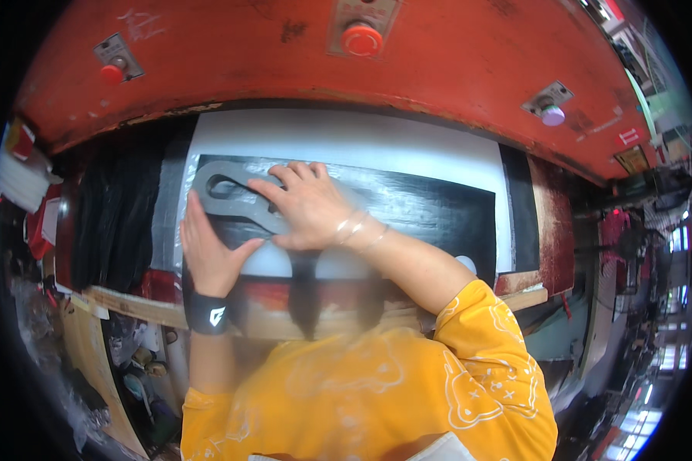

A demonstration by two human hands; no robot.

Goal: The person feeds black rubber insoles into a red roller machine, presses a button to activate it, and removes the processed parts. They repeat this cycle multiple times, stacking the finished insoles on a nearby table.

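Note:
A flat grey cutting die (pixel 231 207) with a rounded, looped left end lies on a glossy black sheet (pixel 430 207). My right hand (pixel 311 207) spans the die's right part, fingers over its far side and thumb on its near side. That hand hides the right end of the die. Stretched along the die's left end are the fingers of my left hand (pixel 210 250), its thumb held apart near the front edge. A black band (pixel 207 313) wraps my left wrist. Beneath the sheet is a white board (pixel 346 131), which also shows through rounded gaps at the sheet's front.
An orange-red machine beam (pixel 454 54) spans the far side, carrying a red button (pixel 361 40), a smaller red button (pixel 112 73) and a pale purple one (pixel 552 115). Stacked black strips (pixel 115 215) lie at left. A wooden rail (pixel 523 298) edges the front.

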